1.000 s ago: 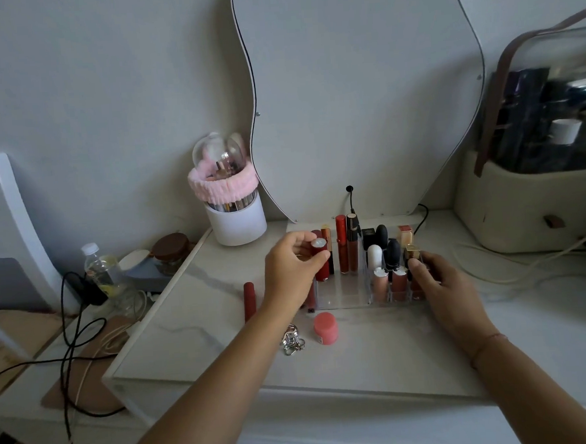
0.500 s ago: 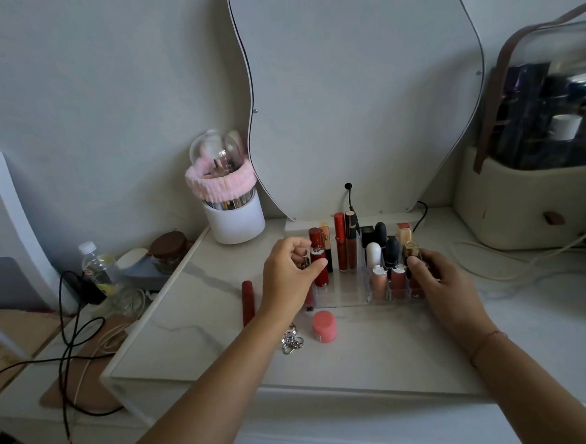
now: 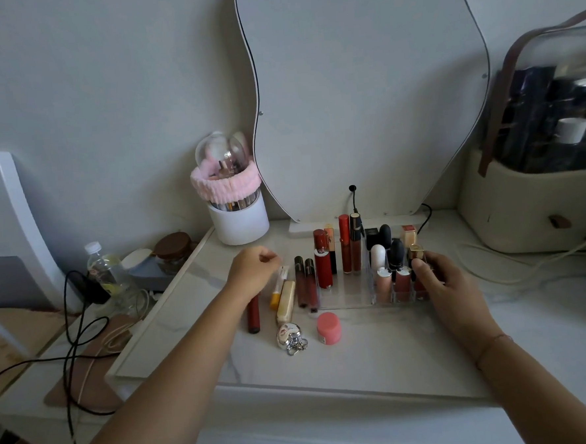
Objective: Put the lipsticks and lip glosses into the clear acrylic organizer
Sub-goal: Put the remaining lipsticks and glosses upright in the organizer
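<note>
Our left hand point(image 3: 253, 270) hovers with fingers curled, empty — just over the red tube point(image 3: 253, 317). Our right hand point(image 3: 449, 281) grips the acrylic organizer point(image 3: 344, 297) at its right end.

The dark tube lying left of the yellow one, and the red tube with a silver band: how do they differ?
The dark tube lies flat on the table, outside the organizer; the banded tube stands upright inside it. The dark tube is slimmer and plain; the banded tube is thicker. Both are red.
</note>
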The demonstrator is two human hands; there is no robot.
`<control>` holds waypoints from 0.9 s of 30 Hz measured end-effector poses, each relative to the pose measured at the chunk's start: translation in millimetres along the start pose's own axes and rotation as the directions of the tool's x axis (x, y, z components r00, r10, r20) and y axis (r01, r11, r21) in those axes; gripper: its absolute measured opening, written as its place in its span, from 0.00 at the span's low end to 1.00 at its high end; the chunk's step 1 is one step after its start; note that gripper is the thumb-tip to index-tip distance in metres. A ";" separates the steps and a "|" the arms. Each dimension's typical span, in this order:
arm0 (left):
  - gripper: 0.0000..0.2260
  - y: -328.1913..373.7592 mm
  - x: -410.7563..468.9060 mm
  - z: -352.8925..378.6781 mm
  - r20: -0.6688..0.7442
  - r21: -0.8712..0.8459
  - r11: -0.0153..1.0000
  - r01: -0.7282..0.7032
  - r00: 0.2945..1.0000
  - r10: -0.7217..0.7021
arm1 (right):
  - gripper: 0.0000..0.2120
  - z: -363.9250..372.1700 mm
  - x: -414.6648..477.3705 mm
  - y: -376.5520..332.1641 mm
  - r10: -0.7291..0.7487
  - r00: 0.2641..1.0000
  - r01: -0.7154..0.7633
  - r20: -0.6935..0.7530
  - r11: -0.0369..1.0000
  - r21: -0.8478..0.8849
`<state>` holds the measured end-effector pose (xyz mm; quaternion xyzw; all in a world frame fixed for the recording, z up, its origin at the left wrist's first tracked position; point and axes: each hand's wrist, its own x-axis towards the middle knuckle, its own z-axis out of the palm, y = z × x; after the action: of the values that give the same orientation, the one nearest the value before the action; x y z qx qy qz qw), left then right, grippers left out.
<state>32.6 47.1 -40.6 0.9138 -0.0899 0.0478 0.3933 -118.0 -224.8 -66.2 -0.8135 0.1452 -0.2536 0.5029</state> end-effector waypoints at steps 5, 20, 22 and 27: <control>0.15 13.3 20.8 24.0 0.079 0.088 0.996 0.031 0.996 -0.038 | 0.16 -0.2 0.3 1.3 0.009 1.000 -0.009 0.010 1.000 0.018; 0.05 22.5 32.4 37.0 0.114 0.020 0.991 0.130 0.985 -0.132 | 0.15 0.3 1.0 0.3 0.009 1.000 -0.009 0.004 1.000 0.029; 0.04 24.8 33.0 35.8 0.121 0.040 0.990 0.134 0.983 -0.138 | 0.15 0.2 1.0 0.0 0.008 1.000 -0.008 0.005 0.999 0.034; 0.05 25.9 34.0 38.5 0.093 0.065 0.989 0.134 0.986 -0.140 | 0.15 -0.4 0.6 -0.6 0.009 1.000 -0.009 0.015 0.999 0.044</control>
<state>61.3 -2.8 -43.3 0.9301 -0.0444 -0.0215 0.3640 -117.7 -225.1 -65.4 -0.8034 0.1396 -0.2485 0.5227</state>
